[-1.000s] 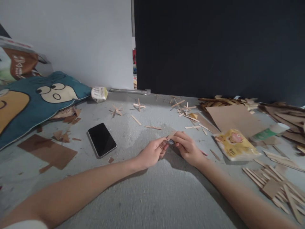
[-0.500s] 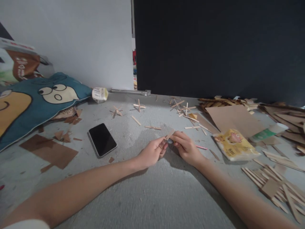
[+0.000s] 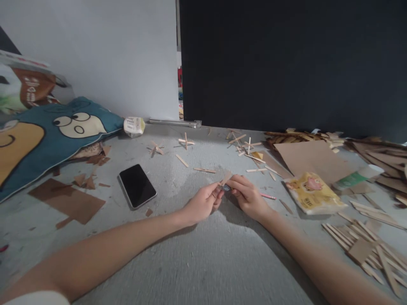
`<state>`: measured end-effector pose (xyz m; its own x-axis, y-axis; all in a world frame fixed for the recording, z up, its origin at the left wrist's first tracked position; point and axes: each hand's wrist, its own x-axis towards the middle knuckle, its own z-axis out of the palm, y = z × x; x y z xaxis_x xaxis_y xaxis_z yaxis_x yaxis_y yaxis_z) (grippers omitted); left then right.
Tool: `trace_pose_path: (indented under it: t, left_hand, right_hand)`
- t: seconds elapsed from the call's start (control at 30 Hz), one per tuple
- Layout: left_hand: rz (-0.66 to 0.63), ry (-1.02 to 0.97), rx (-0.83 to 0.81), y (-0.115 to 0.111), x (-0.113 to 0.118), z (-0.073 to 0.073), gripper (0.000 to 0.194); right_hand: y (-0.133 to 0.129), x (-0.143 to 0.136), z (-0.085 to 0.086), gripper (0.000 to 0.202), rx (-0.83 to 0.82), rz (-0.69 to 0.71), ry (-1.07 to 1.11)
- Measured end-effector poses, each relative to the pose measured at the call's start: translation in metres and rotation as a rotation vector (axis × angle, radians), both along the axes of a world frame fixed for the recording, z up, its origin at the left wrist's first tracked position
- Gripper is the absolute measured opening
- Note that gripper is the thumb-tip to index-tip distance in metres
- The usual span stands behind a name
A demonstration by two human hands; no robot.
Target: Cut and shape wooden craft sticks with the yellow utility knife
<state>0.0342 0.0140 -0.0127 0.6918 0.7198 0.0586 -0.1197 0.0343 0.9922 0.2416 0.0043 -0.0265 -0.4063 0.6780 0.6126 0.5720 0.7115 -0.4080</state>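
Observation:
In the middle of the table, my left hand (image 3: 203,204) and my right hand (image 3: 249,198) meet with fingertips nearly touching. A pale flat wooden craft stick (image 3: 227,176) rises between them, its lower end pinched by my left fingers. Just below it shows a small dark grey, shiny piece (image 3: 226,187), at the fingertips of my closed right hand; its kind is too small to tell. Fingers hide most of both pieces. A pink pencil-like rod (image 3: 269,196) lies beside my right hand. Beyond my hands lies a single craft stick (image 3: 204,170).
To the left rest a phone (image 3: 137,186), brown cardboard (image 3: 68,201) and a blue cartoon cushion (image 3: 79,123). Small crossed-stick pieces (image 3: 186,141) stand further back. At right are a yellow packet (image 3: 313,192), a green-and-white tube (image 3: 358,177) and a heap of craft sticks (image 3: 381,254).
Both hands keep almost the same place and grip. The craft stick between them has tilted very slightly; the whole view has shifted a little.

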Motion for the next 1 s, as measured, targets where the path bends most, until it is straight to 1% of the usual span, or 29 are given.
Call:
trace_pose_path:
  t: [0.13,0.23,0.33,0.5,0.6,0.73,0.87,1.0]
  left_hand:
    - [0.044,-0.003,0.019,-0.0014,-0.0003,0.0039,0.044]
    - [0.03,0.037,0.03,-0.0012,0.0008,0.004,0.041]
    - [0.021,0.033,0.016,-0.0014,0.0014,0.0035,0.04]
    - [0.058,-0.005,0.032,-0.0032,0.0012,0.0036,0.05]
    - [0.043,0.018,0.052,-0.0027,0.002,0.0012,0.052]
    - [0.022,0.038,0.048,-0.0008,0.003,-0.0025,0.047]
    - [0.011,0.049,0.03,-0.0005,0.0019,-0.0018,0.038]
    - [0.006,-0.001,0.007,-0.0016,0.0012,0.0015,0.041]
  right_hand:
    - [0.0,-0.0006,0.0005,0.033,0.0,-0.003,0.018]
    - [0.0003,-0.0011,-0.0002,0.034,0.002,0.011,0.018]
    - [0.0007,-0.0018,-0.0003,0.034,0.01,0.012,0.02]
    - [0.0003,-0.0029,0.0013,0.032,0.03,-0.004,0.033]
    - [-0.0003,-0.0028,0.0009,0.033,0.027,-0.01,0.028]
    - [-0.0007,-0.002,-0.0004,0.034,0.022,-0.003,0.019]
    - [-0.0002,-0.0025,0.0007,0.034,0.031,0.013,0.019]
    - [0.0001,-0.0036,0.0023,0.032,0.05,0.001,0.026]
